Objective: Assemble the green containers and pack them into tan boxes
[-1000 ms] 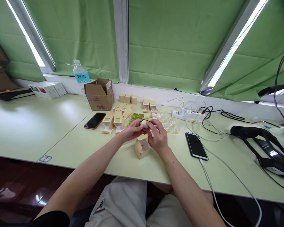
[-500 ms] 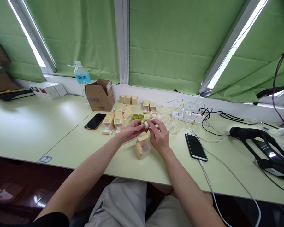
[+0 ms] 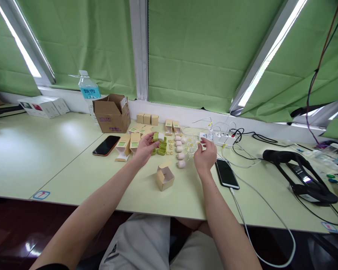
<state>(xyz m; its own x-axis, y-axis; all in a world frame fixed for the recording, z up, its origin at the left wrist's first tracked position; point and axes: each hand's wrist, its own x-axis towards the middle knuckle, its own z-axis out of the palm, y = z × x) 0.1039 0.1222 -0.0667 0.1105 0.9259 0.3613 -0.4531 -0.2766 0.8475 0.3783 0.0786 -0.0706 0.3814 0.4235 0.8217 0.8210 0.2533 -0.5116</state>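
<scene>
My left hand (image 3: 144, 148) pinches a small green holder with a white cylinder in it (image 3: 158, 136), lifted just above the table. My right hand (image 3: 205, 156) has its fingers curled and reaches among small clear plastic cases (image 3: 192, 144) beside a white power strip (image 3: 220, 138); what its fingertips grip is too small to tell. Between the hands lie green holders (image 3: 161, 150) and several small white cylinders (image 3: 181, 164). An open small cardboard box (image 3: 165, 177) stands in front of them.
A brown carton (image 3: 112, 114), a water bottle (image 3: 88, 93) and folded little boxes (image 3: 124, 146) sit at the left. A dark phone (image 3: 106, 145) lies left, another phone (image 3: 227, 173) on a cable right. Black headset (image 3: 295, 168) and cables at far right.
The hands were together above the open box, working one white piece. Now they have parted: the left keeps the green holder with the piece, the right has moved right to the clear cases.
</scene>
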